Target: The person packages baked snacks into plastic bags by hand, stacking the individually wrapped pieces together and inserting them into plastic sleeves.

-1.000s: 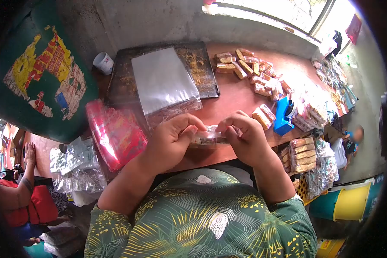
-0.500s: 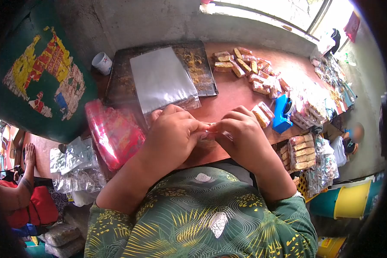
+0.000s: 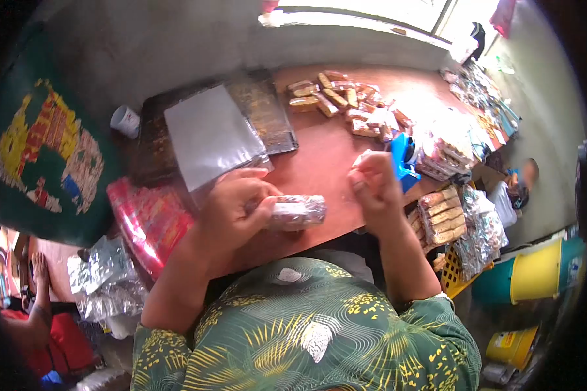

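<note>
My left hand [image 3: 235, 205] is closed around one end of a clear-wrapped snack bar [image 3: 301, 212], held level above the near edge of the table. The wrapping is shiny and creased, and the bar's far end points right. My right hand [image 3: 377, 192] is apart from the bar, raised just left of a blue tape dispenser [image 3: 404, 166]. Its fingers are pinched together and somewhat blurred; I cannot make out what is between them. Beyond my left hand, a stack of clear plastic bags [image 3: 212, 133] rests on a dark, stained tray [image 3: 277, 107].
Wrapped bars [image 3: 336, 98] lie heaped at the back of the table [image 3: 319, 166]. More bars [image 3: 442, 215] are stacked at right. A pink plastic packet [image 3: 147, 218] and a white mug [image 3: 125, 122] are at left. Another person's arm [image 3: 40, 293] shows far left.
My hands were together at the wrapping; now they are apart. My right hand has moved towards the tape dispenser, and the bar in my left hand shows plainly. The view has shifted slightly.
</note>
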Demonstrator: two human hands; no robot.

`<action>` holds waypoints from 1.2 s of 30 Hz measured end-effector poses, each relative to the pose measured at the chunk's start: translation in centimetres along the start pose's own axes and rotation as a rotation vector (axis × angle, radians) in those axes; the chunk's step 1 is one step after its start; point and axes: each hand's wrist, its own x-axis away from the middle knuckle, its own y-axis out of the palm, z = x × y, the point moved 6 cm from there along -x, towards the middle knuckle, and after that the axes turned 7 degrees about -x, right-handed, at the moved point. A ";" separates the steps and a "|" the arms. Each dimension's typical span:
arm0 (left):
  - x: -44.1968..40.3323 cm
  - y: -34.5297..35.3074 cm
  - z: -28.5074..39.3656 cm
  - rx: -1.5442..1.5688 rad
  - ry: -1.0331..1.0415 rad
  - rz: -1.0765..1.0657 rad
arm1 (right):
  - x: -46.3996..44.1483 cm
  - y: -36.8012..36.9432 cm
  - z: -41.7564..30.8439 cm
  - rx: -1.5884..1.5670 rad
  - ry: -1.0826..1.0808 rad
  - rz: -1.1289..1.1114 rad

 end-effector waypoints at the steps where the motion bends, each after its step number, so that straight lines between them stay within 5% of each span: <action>1: 0.0 -0.2 -0.3 0.034 -0.001 -0.009 | -0.7 -4.1 -0.3 0.341 -0.153 0.147; 4: -0.5 -0.1 -0.1 0.121 0.010 -0.077 | -0.3 -17.6 4.2 0.523 0.132 0.585; 9: -1.8 1.2 -0.4 0.233 0.028 -0.206 | 0.3 -26.6 12.4 0.667 0.537 0.475; 12: -2.1 1.9 -0.8 0.253 0.065 -0.194 | -0.6 -25.5 14.4 0.289 0.529 0.582; 15: -2.1 2.0 -1.0 0.252 0.074 -0.196 | -0.4 -25.4 13.2 0.370 0.196 0.571; 18: -1.8 1.9 -1.3 0.297 0.053 -0.204 | 1.0 -22.7 9.6 0.522 0.082 0.512; 26: -2.0 1.5 -0.7 0.267 -0.035 -0.272 | 4.3 -20.4 7.4 1.543 0.268 0.339; 27: -2.1 1.4 -0.6 0.263 -0.053 -0.285 | 4.2 -20.6 7.3 1.404 0.342 0.308; 32: -1.9 1.5 -0.6 0.323 -0.020 -0.300 | -1.7 -9.3 -2.5 0.661 0.306 -0.274; 36: -1.8 1.9 -0.9 0.340 -0.032 -0.240 | -4.0 3.9 -9.9 0.554 0.000 -0.951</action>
